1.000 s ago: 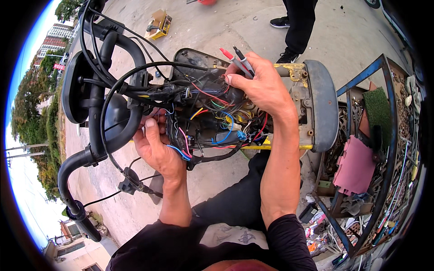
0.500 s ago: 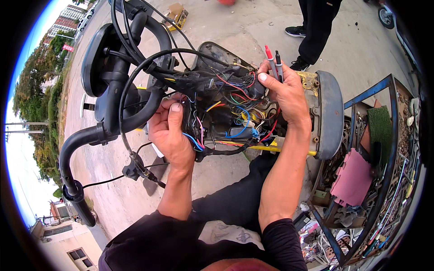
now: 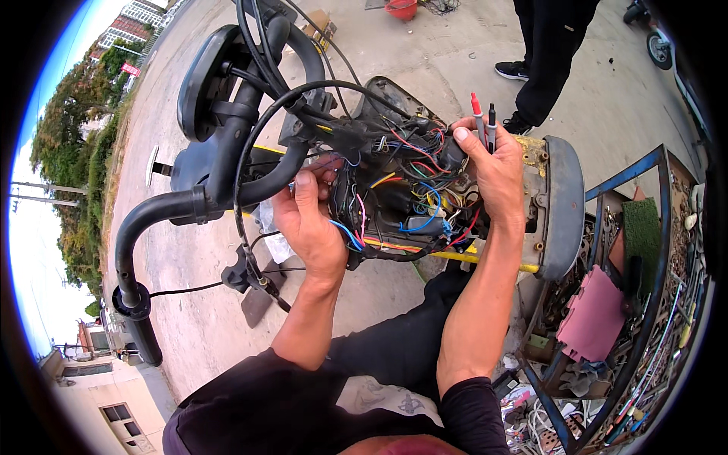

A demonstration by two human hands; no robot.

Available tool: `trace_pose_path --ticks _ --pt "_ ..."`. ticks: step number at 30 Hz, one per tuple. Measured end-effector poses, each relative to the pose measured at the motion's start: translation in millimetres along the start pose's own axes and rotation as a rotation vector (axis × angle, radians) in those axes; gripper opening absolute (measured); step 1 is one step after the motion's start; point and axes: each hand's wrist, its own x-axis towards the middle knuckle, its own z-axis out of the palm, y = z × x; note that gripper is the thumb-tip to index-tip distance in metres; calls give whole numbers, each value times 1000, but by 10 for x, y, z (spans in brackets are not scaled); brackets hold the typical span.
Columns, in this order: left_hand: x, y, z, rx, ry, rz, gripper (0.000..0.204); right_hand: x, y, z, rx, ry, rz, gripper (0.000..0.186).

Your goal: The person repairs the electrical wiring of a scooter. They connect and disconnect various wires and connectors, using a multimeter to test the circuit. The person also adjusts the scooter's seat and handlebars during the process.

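An opened electric scooter frame lies crosswise before me, its tangle of coloured wires (image 3: 421, 199) exposed in the middle. My left hand (image 3: 309, 227) is closed at the left end of the wiring, thumb and fingers pinched around a thin wire close to the black handlebar (image 3: 163, 206). My right hand (image 3: 497, 171) grips a pair of multimeter probes, one with a red tip (image 3: 476, 105) and one with a black tip (image 3: 492, 121). Both tips point up and away from the wires. The right fingertips are partly hidden beside a black wrapped part of the wiring.
A worn grey end piece (image 3: 567, 208) closes off the scooter's right side. Beyond it stands a blue metal rack (image 3: 622, 173) with a pink foam mat (image 3: 593, 315) and many loose tools. Another person's legs (image 3: 547, 64) stand at the far side. Black cables (image 3: 254, 136) arch over the handlebar.
The whole scene has shifted right and slightly down in the view. Both hands keep about the same place on the scooter, and the probes stay in my right hand.
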Motion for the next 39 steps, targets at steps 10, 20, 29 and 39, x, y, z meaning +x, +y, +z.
trace_pose_path --ticks 10,20,29,39 --pt "6 -61 -26 4 -39 52 27 -150 139 -127 311 237 26 25" --pt "-15 -54 37 17 -29 89 25 -281 187 -185 318 195 52 28" --pt "-14 -59 35 50 -24 104 26 -303 220 -283 304 172 49 27" --pt "-37 -27 58 67 -23 140 25 -275 241 -292 317 157 46 28"
